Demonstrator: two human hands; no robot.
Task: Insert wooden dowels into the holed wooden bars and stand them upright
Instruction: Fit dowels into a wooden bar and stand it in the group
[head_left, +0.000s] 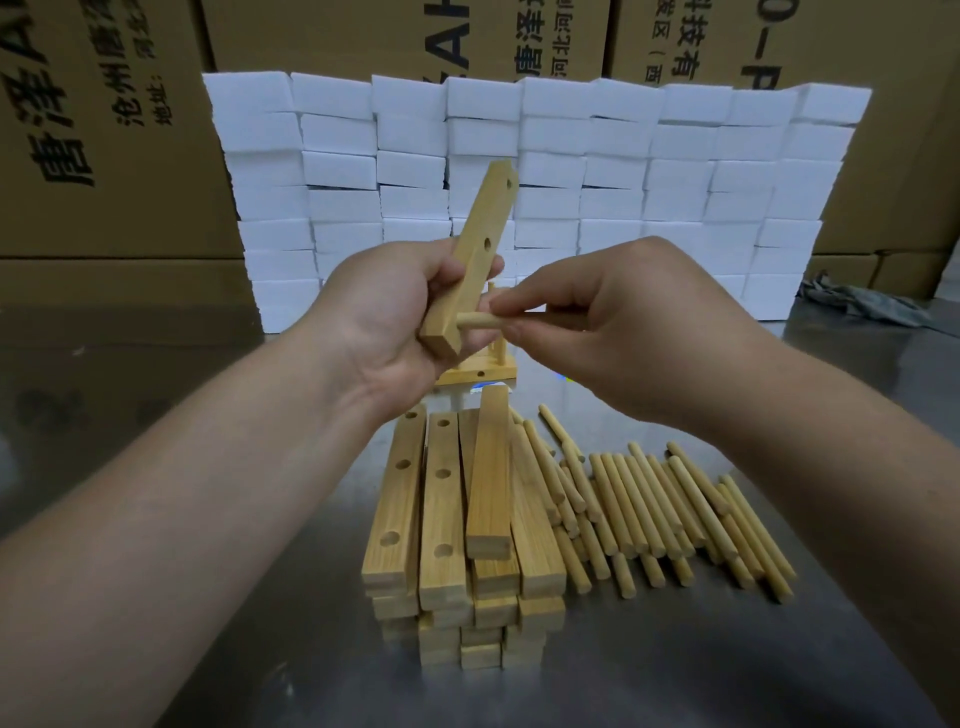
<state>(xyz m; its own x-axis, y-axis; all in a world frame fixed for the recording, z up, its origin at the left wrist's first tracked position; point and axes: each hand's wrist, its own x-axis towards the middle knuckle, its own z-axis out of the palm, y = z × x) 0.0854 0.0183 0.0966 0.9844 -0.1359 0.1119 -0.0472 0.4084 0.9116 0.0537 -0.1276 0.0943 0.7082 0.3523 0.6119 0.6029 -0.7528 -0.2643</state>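
Note:
My left hand (395, 317) grips a holed wooden bar (480, 239), tilted up and to the right above the table. My right hand (613, 322) pinches a wooden dowel (478, 321) whose left end sits in the bar's lowest hole. Two more holes show higher on the bar. Below my hands lies a stack of holed bars (457, 519). To its right is a loose pile of dowels (670, 509). Behind my hands a finished bar with upright dowels (485, 370) stands on the table, mostly hidden.
A wall of stacked white foam blocks (675, 182) runs across the back of the metal table (675, 665). Cardboard boxes (104, 130) with printed text rise behind it. A grey cloth (857, 299) lies at the far right.

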